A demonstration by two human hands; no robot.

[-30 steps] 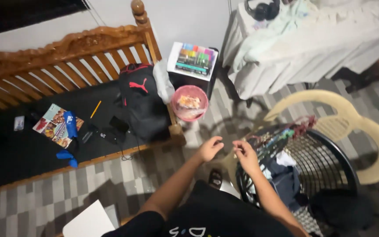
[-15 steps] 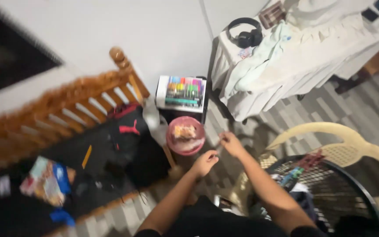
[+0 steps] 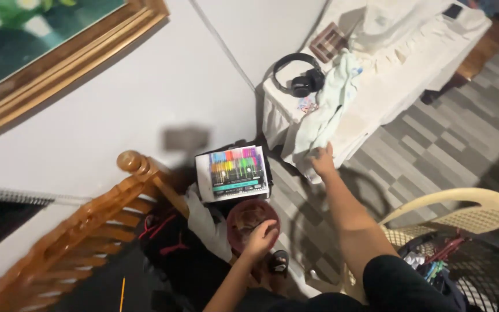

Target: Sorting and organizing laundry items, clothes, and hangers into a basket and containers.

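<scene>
White wall (image 3: 145, 86) fills the far side of the room, with a gilt-framed painting (image 3: 47, 46) hanging well above the hands and grey patterned floor tiles (image 3: 434, 144) running off past the right hand.

The right hand (image 3: 322, 161) is stretched out at arm's length, fingers closing on the hanging edge of a pale cloth (image 3: 327, 112) that droops off a worktop (image 3: 399, 75) draped in white. Just beyond that hand, on the same worktop, lie black headphones (image 3: 300, 78) and a small brown chequered case (image 3: 328, 41).

The left hand (image 3: 261, 238) sits much nearer the body, fingers curled over the rim of a pink bowl (image 3: 244, 218); whether it truly grips the rim I cannot tell. Right behind this hand stands a box of coloured markers (image 3: 235, 172), and beside it to the left a white plastic bag (image 3: 206, 222) leans on a carved wooden bench (image 3: 88, 231) holding a black backpack (image 3: 174, 254).

Below the right arm, a cream plastic chair (image 3: 480, 208) carries a black wire basket (image 3: 469, 260) of clothes.
</scene>
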